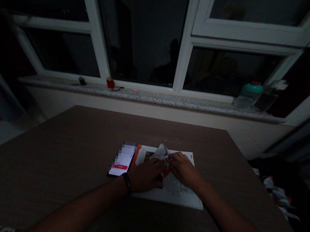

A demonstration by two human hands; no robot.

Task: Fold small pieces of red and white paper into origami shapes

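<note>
A printed newspaper-like sheet [188, 200] with an orange-red edge lies flat on the table. On top of it is a smaller folded piece of printed paper [161, 150], with one flap standing up. My left hand [146, 174], a dark band at its wrist, presses its fingers together at the near left side of this folded paper. From the right, my right hand [184, 169] pinches the same piece, fingertips close to those of the left. My fingers hide part of the folds. A lit phone [123, 160] lies just left of the sheet.
The brown wooden table [90, 133] reaches toward a speckled stone sill [157, 98] below the window. Along the sill stand a small red jar [110, 82], a small dark bottle [82, 80], a teal-topped jug [249, 95] and a clear bottle [270, 96].
</note>
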